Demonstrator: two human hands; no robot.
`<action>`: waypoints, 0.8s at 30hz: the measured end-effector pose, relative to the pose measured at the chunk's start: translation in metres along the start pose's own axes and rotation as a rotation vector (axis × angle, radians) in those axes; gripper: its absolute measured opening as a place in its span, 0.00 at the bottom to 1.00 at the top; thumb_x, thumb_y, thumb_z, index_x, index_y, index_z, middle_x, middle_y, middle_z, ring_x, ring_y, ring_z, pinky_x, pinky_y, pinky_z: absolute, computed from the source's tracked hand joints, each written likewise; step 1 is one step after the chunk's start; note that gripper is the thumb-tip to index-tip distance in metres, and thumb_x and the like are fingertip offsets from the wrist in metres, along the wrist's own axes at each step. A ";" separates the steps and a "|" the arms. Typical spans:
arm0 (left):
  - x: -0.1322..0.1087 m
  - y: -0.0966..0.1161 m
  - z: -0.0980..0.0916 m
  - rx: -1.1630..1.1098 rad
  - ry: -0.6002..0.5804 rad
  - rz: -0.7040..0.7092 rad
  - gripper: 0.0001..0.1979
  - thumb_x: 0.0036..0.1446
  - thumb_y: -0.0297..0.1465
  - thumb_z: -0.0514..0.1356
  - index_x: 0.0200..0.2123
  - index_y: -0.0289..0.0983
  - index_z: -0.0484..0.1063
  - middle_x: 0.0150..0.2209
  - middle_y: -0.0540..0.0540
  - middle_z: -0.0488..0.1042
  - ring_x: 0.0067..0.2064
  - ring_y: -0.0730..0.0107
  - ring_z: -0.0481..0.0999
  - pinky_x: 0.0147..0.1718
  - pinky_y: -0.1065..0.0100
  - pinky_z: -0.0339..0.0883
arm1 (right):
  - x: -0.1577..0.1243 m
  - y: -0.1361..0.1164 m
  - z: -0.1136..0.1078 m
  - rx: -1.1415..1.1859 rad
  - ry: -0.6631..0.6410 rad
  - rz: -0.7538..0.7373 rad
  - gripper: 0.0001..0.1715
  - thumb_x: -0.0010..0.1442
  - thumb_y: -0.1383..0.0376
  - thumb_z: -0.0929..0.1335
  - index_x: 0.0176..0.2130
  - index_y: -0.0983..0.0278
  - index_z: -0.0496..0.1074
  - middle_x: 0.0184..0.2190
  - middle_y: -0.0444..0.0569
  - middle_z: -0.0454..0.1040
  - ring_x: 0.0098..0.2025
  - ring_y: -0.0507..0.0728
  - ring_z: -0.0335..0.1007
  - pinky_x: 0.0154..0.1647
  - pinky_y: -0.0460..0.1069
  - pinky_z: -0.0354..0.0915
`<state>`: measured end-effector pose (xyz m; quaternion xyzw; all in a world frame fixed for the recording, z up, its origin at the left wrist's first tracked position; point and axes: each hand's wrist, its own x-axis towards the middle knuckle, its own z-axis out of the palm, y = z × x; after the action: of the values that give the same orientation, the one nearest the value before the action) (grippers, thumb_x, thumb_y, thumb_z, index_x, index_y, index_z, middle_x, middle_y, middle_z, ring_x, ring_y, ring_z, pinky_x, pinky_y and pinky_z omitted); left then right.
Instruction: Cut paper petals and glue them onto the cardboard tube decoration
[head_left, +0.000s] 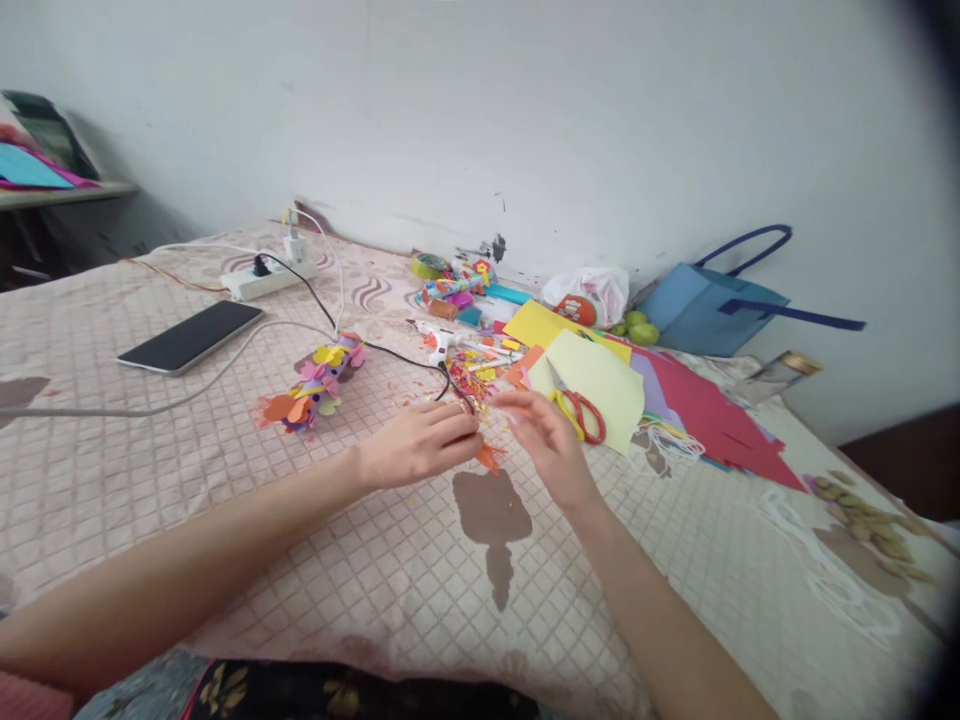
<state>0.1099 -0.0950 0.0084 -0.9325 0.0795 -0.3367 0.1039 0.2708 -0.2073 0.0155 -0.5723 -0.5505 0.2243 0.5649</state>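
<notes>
Over the middle of the table, my left hand (424, 443) is closed with its fingers curled down. A piece of orange fringed paper (490, 458) sticks out from under its fingertips. Just to the right, my right hand (553, 448) has thumb and forefinger drawn close together; whatever lies between them is too small to make out. Behind both hands lies a white glue gun (442, 346) with a black cord, among scattered paper scraps (474, 380). A purple paper tube (319, 385) with colourful petals and an orange fringe rests to the left of my left hand.
Scissors (585, 415) lie on pale yellow paper (611, 375), beside red sheets (705, 410) and white string (667, 445). A tablet (191, 337) and a power strip (266, 280) with trailing cables are on the left. A blue bag (709, 308) stands against the wall.
</notes>
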 end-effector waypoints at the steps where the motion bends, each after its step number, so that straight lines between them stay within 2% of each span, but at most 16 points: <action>1: 0.000 0.000 0.000 0.003 -0.004 -0.004 0.10 0.62 0.26 0.46 0.34 0.35 0.67 0.34 0.45 0.72 0.36 0.70 0.69 0.34 0.69 0.63 | -0.001 -0.001 0.001 0.003 -0.088 0.014 0.12 0.58 0.61 0.63 0.43 0.60 0.68 0.42 0.49 0.71 0.47 0.57 0.65 0.48 0.53 0.61; 3: -0.001 -0.001 0.001 0.007 -0.016 -0.016 0.10 0.61 0.26 0.47 0.35 0.35 0.67 0.34 0.45 0.72 0.36 0.70 0.69 0.34 0.69 0.63 | -0.003 0.000 0.003 0.059 -0.148 0.064 0.12 0.58 0.60 0.64 0.42 0.61 0.69 0.39 0.48 0.72 0.43 0.56 0.67 0.45 0.52 0.63; 7: -0.002 -0.003 0.000 0.011 -0.039 -0.027 0.11 0.62 0.26 0.46 0.34 0.35 0.67 0.33 0.45 0.71 0.35 0.70 0.69 0.34 0.69 0.62 | -0.003 0.007 0.003 0.184 0.056 0.118 0.09 0.58 0.59 0.64 0.34 0.61 0.69 0.25 0.43 0.69 0.31 0.52 0.67 0.37 0.49 0.63; 9: -0.002 -0.002 0.000 -0.002 -0.037 -0.022 0.11 0.62 0.26 0.46 0.33 0.35 0.67 0.33 0.45 0.71 0.35 0.70 0.68 0.35 0.69 0.62 | -0.002 0.008 0.002 0.179 0.084 0.161 0.09 0.57 0.59 0.65 0.30 0.62 0.69 0.24 0.43 0.68 0.30 0.51 0.66 0.34 0.47 0.63; 12: 0.000 -0.002 0.000 -0.063 -0.018 -0.031 0.12 0.62 0.26 0.45 0.33 0.35 0.67 0.32 0.45 0.71 0.35 0.71 0.69 0.35 0.69 0.63 | -0.001 0.007 0.002 0.162 -0.095 0.294 0.09 0.55 0.59 0.66 0.30 0.63 0.70 0.27 0.44 0.69 0.31 0.51 0.65 0.31 0.46 0.61; 14: 0.001 -0.001 -0.001 -0.112 -0.014 -0.049 0.12 0.63 0.27 0.44 0.33 0.36 0.67 0.32 0.45 0.70 0.35 0.71 0.69 0.35 0.69 0.64 | -0.002 0.005 0.004 0.180 -0.197 0.358 0.10 0.54 0.60 0.65 0.28 0.64 0.70 0.25 0.43 0.68 0.29 0.51 0.63 0.29 0.45 0.60; 24: 0.001 0.001 0.000 -0.202 -0.048 -0.093 0.13 0.63 0.28 0.44 0.36 0.36 0.67 0.33 0.44 0.70 0.36 0.71 0.70 0.35 0.69 0.66 | -0.005 0.002 0.009 0.238 -0.219 0.394 0.03 0.49 0.66 0.66 0.25 0.64 0.67 0.21 0.39 0.65 0.24 0.49 0.59 0.27 0.45 0.57</action>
<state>0.1106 -0.0965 0.0090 -0.9487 0.0674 -0.3090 -0.0044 0.2621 -0.2073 0.0097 -0.5703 -0.4561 0.4541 0.5105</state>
